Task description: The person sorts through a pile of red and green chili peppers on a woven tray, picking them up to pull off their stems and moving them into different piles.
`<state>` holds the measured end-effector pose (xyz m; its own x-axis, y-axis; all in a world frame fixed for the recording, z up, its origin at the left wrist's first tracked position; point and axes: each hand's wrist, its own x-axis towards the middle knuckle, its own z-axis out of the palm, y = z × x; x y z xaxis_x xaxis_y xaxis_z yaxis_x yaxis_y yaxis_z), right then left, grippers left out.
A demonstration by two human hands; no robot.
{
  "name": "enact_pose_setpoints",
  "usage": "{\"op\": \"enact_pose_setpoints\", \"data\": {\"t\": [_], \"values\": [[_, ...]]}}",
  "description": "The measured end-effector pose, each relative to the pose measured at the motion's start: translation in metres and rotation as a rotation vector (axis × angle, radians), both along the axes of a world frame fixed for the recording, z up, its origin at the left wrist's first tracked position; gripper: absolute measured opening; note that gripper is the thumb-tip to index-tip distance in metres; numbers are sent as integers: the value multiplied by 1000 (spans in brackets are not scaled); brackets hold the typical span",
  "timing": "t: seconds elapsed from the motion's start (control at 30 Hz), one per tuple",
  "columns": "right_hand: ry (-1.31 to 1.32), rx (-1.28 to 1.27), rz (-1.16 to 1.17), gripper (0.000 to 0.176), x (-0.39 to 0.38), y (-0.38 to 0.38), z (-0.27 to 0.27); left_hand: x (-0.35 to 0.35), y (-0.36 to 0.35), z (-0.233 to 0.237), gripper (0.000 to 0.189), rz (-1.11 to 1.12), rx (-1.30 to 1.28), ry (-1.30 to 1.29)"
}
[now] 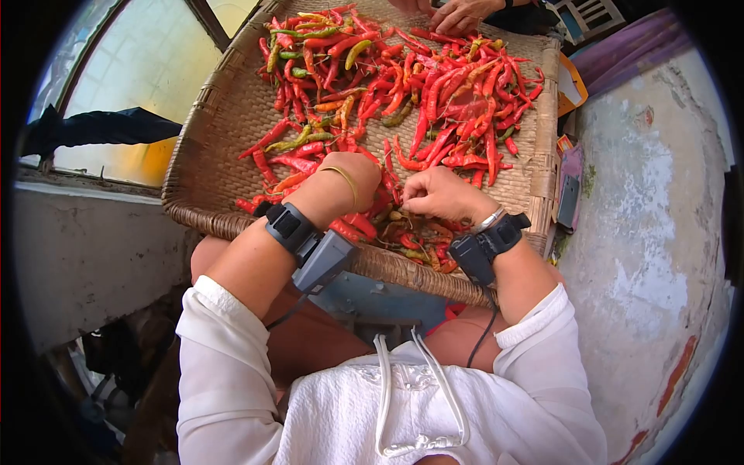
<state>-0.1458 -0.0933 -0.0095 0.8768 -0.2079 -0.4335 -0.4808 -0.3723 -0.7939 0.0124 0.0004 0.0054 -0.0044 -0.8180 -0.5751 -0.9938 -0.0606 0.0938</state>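
Red chili peppers [457,85], with a few green and yellowish ones among them, lie in a large woven tray [213,147]. My left hand [353,182] is closed low over the near part of the tray, its fingers curled; red chili shows at its fingertips. Just to its right, my right hand [448,194] has its thumb and fingers pinched together. Whatever may be in that pinch is too small to make out. Below both hands, by the tray's near rim, lies a pile of darker, mixed-colour peppers [418,242].
Another person's hand [463,14] reaches among the peppers at the far edge. The tray's near rim is above my lap. At left is a window [147,70] with a dark cloth [108,128]; a worn wall [643,201] and a phone [568,201] are at right.
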Motion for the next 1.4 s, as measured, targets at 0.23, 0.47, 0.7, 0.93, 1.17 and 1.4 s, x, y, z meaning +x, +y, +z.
{"op": "enact_pose_setpoints", "data": {"t": [0.23, 0.47, 0.7, 0.93, 1.17, 1.4], "values": [[-243, 672, -445, 8, -9, -19, 27, 8, -3, 3, 19, 371, -129, 823], [-202, 444, -459, 15, -9, -34, 31, 9, -4, -1, 20, 530, -111, 875], [-374, 570, -683, 33, -9, -34, 24, 8, -6, 5, 18, 544, -147, 1036], [-284, 583, -494, 14, 0, -9, 14, 7, -5, 2, 17, 449, -127, 1125], [-119, 347, -505, 6, -16, -38, 24, 24, -4, -6, 19, 216, -489, 278], [-169, 352, -489, 11, -10, -40, 34, 32, -8, -17, 20, 229, -473, 0]]}}
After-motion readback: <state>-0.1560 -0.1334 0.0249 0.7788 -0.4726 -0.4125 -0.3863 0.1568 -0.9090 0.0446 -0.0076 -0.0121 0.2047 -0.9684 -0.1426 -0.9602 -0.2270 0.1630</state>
